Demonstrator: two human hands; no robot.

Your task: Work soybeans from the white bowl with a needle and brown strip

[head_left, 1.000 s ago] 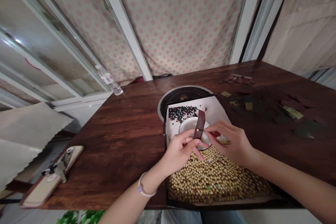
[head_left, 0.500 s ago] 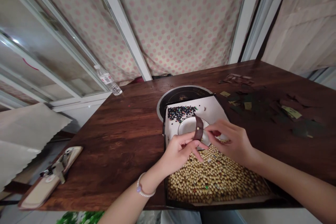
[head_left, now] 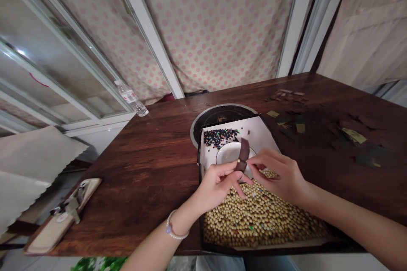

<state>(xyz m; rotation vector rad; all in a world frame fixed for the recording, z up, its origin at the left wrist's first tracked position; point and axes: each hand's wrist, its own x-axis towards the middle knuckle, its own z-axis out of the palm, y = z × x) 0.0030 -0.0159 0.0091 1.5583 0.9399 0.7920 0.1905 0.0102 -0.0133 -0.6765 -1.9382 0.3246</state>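
Observation:
My left hand (head_left: 214,184) is closed, with a narrow dark brown strip (head_left: 244,151) pinched between thumb and fingers. The strip stands up from the fingertips, bent near its lower part, and a small pale bead (head_left: 238,161) shows at its left edge. My right hand (head_left: 280,173) has its fingertips pinched together against the strip's right side; anything finer between them is too small to make out. Both hands are over a white dish (head_left: 224,152) in a shallow black-edged tray (head_left: 262,133). Tan round beads (head_left: 254,216) fill the tray's near part.
Small dark beads (head_left: 219,136) lie in the tray's far left corner. A round black inset (head_left: 206,114) is behind it. Brown and green scraps (head_left: 337,131) spread at the right. A plastic bottle (head_left: 132,98) stands far left, and a clipboard-like board (head_left: 54,230) lies near left.
The strip has turned and bent between my hands: its upper end now leans right and the bead has shifted to its left edge. Both hands have stayed almost in place.

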